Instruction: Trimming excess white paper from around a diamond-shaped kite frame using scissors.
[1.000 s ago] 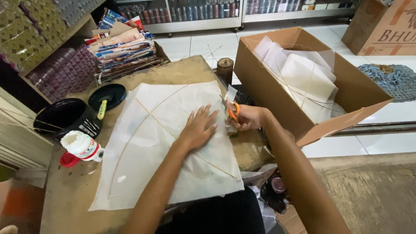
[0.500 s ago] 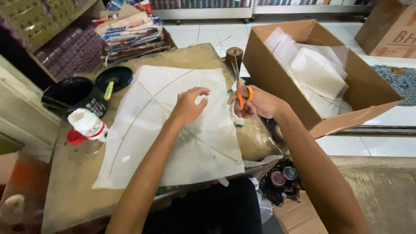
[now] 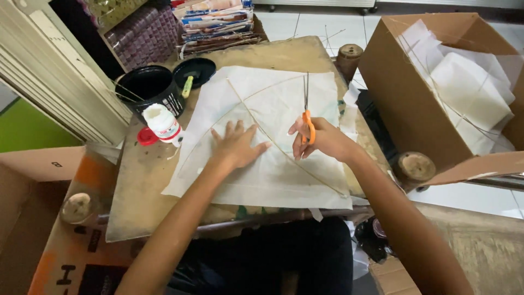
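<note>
One round black pot (image 3: 150, 87) and one white plastic glue bottle (image 3: 162, 124) far left on worn brown table (image 3: 139, 191). One thin white paper sheet (image 3: 262, 153) with two slim sticks (image 3: 273, 139) crossing, spread mid-table. Left hand (image 3: 236, 146) flat, fingers splayed, pressing paper. Right hand (image 3: 322, 139) curled around orange-handled scissors (image 3: 307, 112), blades upward. One cardboard box (image 3: 404, 93) right.

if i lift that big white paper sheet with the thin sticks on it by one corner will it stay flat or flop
Probably flop in part. The large white paper sheet looks thin and lies creased on the worn brown table, so free corners would likely droop. The thin sticks crossing it may stiffen the middle somewhat. It seems very light; the left hand pressed flat suggests it shifts easily.
</note>
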